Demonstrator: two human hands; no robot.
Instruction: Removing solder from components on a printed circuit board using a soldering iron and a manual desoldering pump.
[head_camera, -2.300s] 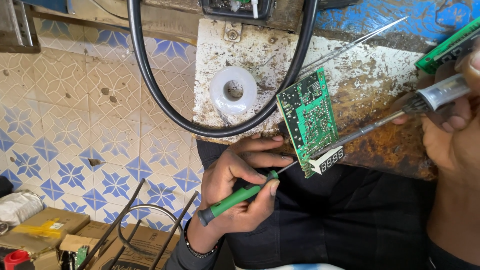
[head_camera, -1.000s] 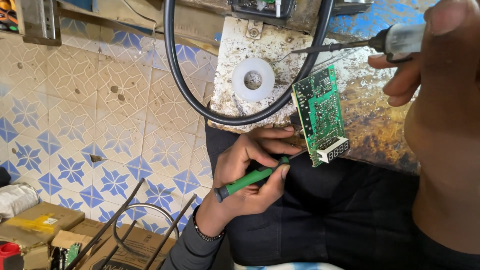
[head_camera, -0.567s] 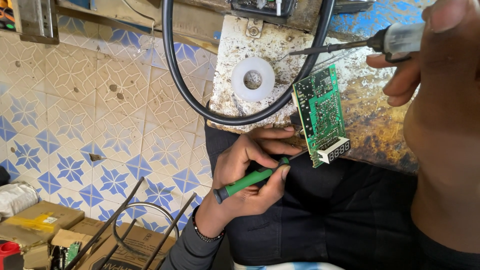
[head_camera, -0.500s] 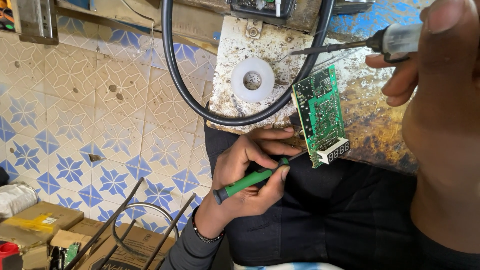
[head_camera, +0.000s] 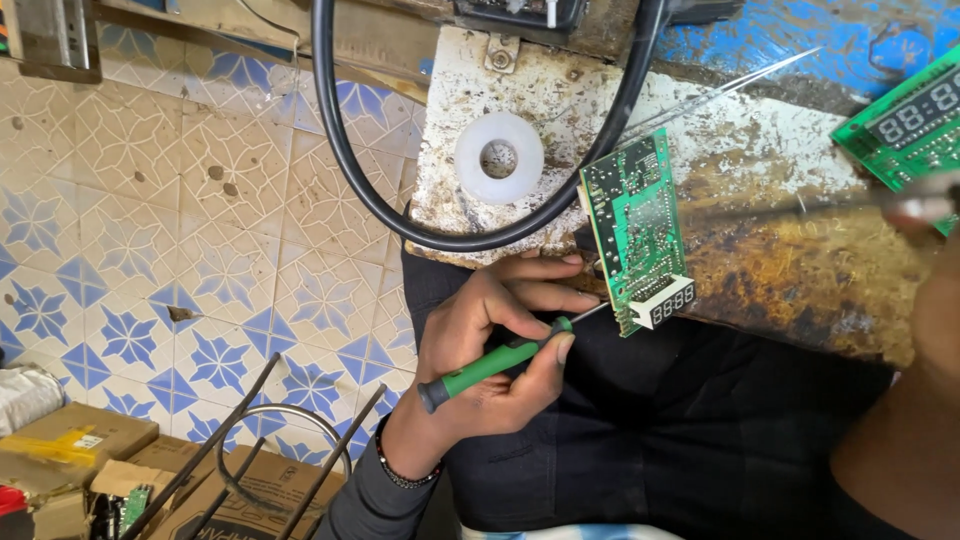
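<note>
Left hand (head_camera: 490, 350) is curled tight round a green-and-black screwdriver (head_camera: 490, 365), thumb and fingers clamped on the handle; its thin metal shaft points up-right to the lower edge of the green circuit board (head_camera: 635, 230). The index finger stretches toward the board, tip just beside its edge. A dark bead bracelet (head_camera: 400, 470) sits on the wrist, grey sleeve below.

Right hand (head_camera: 925, 210) shows only at the frame's right edge, blurred; can't tell whether its grip is tight or loose. Something pale & metallic lies by it, too smeared to name.

The board stands on edge, tilted, at the near rim of the workbench (head_camera: 780, 270), just right of the white tape roll (head_camera: 498, 158). Green face w/ fine pale traces & solder dots; a white 4-digit display block (head_camera: 665, 300) sits at its lower end, overhanging the bench rim.

Bench top is rough: chipped white paint, rust-brown stain, blue patch further back. The roll is smooth, round, w/ a hollow core. A thick black rubber cable (head_camera: 400, 200) loops round the roll. A 2nd green board w/ a digit display (head_camera: 900, 125) is far right of the roll. Left of the roll, a cream floor w/ blue star tiles (head_camera: 150, 230); cardboard boxes (head_camera: 110, 460) and bent black metal rods (head_camera: 270, 440) lie on it.
</note>
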